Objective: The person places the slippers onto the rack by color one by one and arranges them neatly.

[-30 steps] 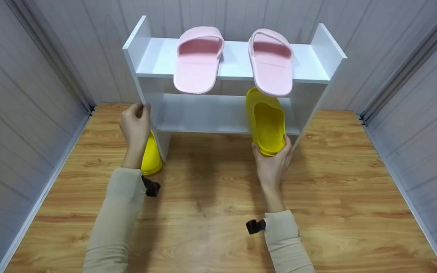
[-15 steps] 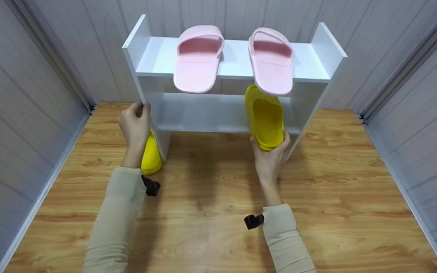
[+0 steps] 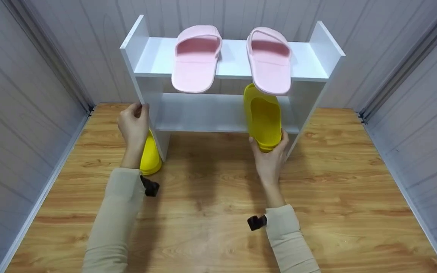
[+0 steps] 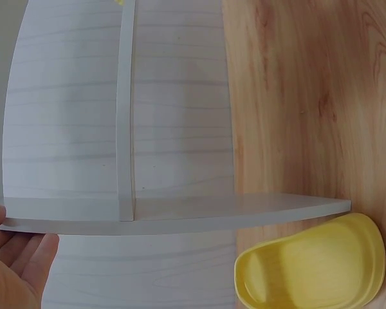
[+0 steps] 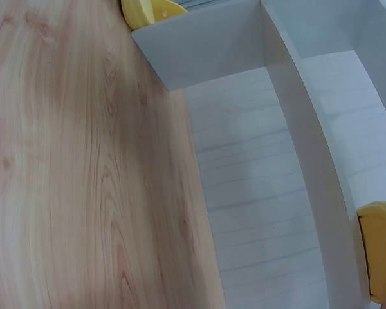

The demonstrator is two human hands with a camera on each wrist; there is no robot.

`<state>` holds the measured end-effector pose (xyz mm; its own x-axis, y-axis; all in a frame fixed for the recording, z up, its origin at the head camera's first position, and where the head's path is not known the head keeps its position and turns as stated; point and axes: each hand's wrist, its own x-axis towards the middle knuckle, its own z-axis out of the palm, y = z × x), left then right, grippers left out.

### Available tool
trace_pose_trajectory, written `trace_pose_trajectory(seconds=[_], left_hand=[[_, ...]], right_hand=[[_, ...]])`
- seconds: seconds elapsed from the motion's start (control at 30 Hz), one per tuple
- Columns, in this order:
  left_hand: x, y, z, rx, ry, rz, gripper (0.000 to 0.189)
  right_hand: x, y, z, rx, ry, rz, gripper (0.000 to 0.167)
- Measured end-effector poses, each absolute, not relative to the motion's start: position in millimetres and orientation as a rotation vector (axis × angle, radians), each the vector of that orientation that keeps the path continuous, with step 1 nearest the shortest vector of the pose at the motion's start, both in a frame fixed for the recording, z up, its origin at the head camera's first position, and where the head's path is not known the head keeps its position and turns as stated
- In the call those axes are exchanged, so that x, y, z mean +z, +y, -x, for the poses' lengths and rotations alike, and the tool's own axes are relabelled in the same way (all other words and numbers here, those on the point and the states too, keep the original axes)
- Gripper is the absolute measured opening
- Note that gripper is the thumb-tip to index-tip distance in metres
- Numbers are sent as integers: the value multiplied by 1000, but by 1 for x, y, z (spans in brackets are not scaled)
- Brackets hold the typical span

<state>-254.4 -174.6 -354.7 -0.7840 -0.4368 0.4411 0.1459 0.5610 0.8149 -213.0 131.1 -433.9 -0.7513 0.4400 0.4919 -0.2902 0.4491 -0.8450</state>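
Note:
My left hand (image 3: 134, 123) grips the front edge of the white shoe rack's left side panel (image 4: 180, 225); in the left wrist view the thumb lies on one side and the fingers on the other. At the rack's right end, a yellow slipper (image 3: 266, 117) lies toe inward on the middle shelf (image 3: 203, 112), its heel jutting past the front edge. My right hand (image 3: 269, 165) holds that heel between thumb and fingers. A pink slipper above covers part of its toe. Another yellow slipper (image 3: 150, 157) stands on the floor outside the left panel, partly behind my left wrist.
Two pink slippers, one on the left (image 3: 194, 72) and one on the right (image 3: 272, 72), sit on the top shelf with heels overhanging the front. Pale panelled walls (image 3: 412, 113) enclose the wooden floor (image 3: 211, 227) on the left, right and back.
My right hand has pushed the yellow slipper slightly farther back onto the middle shelf, mostly in the earlier half second. My left hand has kept its hold on the panel.

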Motion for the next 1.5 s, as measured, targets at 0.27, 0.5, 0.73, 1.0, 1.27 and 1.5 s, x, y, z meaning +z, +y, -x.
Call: trace_pose_trajectory(seconds=[0.27, 0.5, 0.73, 1.0, 1.27, 1.5], left_hand=[[-356, -175, 254, -1213, -2181, -252, 25], [-356, -174, 254, -1219, -2171, -240, 24], [-355, -173, 253, -1219, -2175, -234, 24], [-357, -173, 253, -1202, -2155, -187, 24], [-357, -174, 253, -1206, -2152, -196, 24], [-356, -175, 253, -1216, -2155, -203, 25]], right_hand=[[-424, 148, 206, 1327, -2073, 121, 70], [-407, 174, 202, 1326, -1967, -30, 44], [-383, 194, 194, 1422, -1901, -110, 36], [-374, 223, 208, 1490, -1888, -122, 40], [-370, 245, 233, 1599, -1908, -76, 44], [-358, 245, 237, 1651, -1938, -41, 45]])
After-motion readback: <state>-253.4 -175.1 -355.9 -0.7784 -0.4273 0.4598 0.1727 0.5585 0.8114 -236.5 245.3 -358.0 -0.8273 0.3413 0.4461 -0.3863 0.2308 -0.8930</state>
